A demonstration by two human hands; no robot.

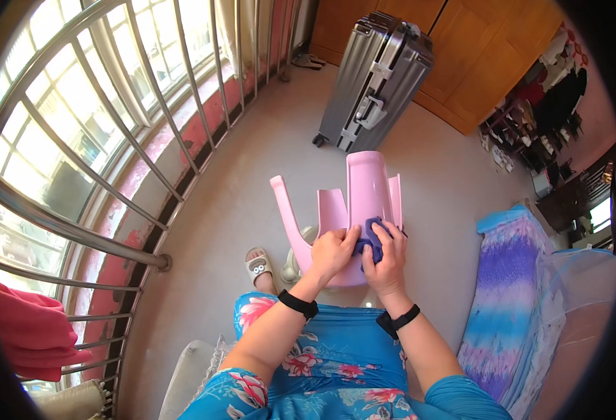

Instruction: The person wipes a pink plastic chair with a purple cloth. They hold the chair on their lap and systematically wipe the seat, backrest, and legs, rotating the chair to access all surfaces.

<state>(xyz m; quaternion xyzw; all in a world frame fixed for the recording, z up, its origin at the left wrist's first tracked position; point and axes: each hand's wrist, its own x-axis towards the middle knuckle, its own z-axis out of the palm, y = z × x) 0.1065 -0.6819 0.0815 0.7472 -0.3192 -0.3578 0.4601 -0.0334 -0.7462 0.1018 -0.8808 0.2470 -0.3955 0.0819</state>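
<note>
A pink plastic stool (366, 194) is held in front of me, tipped so its legs point away. My left hand (334, 252) grips the stool near the base of the widest leg, the thumb lying along that leg's edge. In my right hand (389, 257) is a bunched dark purple cloth (375, 231), pressed against the lower part of the same leg. Part of the cloth is hidden under the fingers. Both wrists wear black bands.
A grey hard-shell suitcase (378, 84) stands beyond the stool, before a wooden cabinet (489, 58). Metal railings (195, 94) and windows line the left. A tie-dyed blue and purple cover (504, 294) hangs at right. A pale rounded object (291, 270) is partly hidden behind the stool.
</note>
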